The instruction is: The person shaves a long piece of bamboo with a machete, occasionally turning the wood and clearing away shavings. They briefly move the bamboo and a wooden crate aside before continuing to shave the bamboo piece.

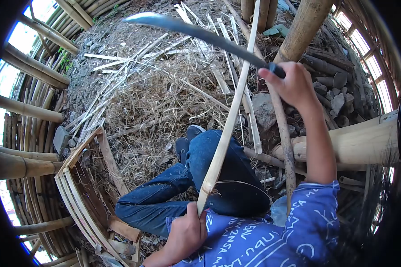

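My left hand is closed round the near end of a long, pale bamboo strip. The strip slants up and away across my bent knee, and a thin fibre curls off it near a node. At the upper right, my right hand grips the dark handle of a long curved machete, its thumb laid along the handle. The blade reaches leftward above the ground, its bright tip curving at the far end. In this view it overlaps the upper part of the strip.
Shavings and split bamboo strips litter the ground ahead. A slatted wooden crate stands at lower left. Thick bamboo poles rise at upper right, with rocks and a thin pole near my right arm. Bamboo walls surround the spot.
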{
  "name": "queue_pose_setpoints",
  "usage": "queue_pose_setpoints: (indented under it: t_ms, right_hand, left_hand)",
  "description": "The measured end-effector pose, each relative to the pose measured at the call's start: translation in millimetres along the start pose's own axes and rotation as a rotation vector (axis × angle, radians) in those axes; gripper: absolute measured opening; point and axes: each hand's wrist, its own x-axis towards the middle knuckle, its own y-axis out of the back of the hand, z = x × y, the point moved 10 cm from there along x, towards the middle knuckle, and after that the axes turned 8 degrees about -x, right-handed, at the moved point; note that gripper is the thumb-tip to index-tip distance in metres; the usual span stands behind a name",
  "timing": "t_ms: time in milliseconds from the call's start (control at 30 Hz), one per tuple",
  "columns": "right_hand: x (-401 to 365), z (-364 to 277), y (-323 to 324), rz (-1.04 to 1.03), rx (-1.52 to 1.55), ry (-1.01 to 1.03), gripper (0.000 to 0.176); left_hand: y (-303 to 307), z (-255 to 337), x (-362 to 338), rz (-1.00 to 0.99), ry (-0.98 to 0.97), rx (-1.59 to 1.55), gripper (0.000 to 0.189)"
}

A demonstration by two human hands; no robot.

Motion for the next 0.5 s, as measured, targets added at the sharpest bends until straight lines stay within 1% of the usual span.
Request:
queue_pose_setpoints:
  t_ms: [67,133,200,233,267,333,367,400,467,500]
  right_hand:
    - [18.2,6.5,-1.5,0.022,-0.003,-0.005,0.079]
    - [35.5,12.9,-3.3,0.044,-0.008,-0.015,0.079]
    - [51.0,18.6,0.3,0.113,0.054,-0.016,0.079]
    - [58.5,24.9,-0.7,0.025,0.039,-0.073,0.079]
    - [67.8,32.6,-4.0,0.023,0.038,-0.073,0.079]
    - [80.7,43.3,5.9,0.210,0.075,-0.024,0.078]
    - [79.9,44.4,5.5,0.238,0.075,-0.009,0.076]
    - [75.1,36.9,8.6,0.238,0.078,-0.003,0.076]
    - [54.1,23.6,5.5,0.117,0.105,-0.031,0.075]
    - [41.1,18.9,-10.0,0.023,0.206,-0.004,0.075]
  left_hand:
    - [-3.9,-6.1,-2.7,-0.050,0.017,-0.055,0.018]
    - [-2.4,-6.3,-3.1,-0.043,0.005,-0.064,0.018]
    - [-2.5,-7.7,-4.2,-0.041,-0.005,-0.073,0.018]
    - [-2.7,-9.3,-6.0,-0.036,-0.009,-0.084,0.018]
    - [-2.0,-10.0,-6.7,-0.029,-0.014,-0.093,0.018]
    - [0.3,-8.1,-6.4,-0.040,-0.014,-0.086,0.017]
    - [0.7,-7.7,-6.1,-0.052,-0.011,-0.078,0.017]
    - [2.0,-8.5,-5.4,-0.046,-0.008,-0.079,0.017]
    - [0.4,-12.5,-4.4,-0.068,0.020,-0.113,0.017]
    - [0.9,-13.1,-3.5,-0.069,0.025,-0.118,0.017]
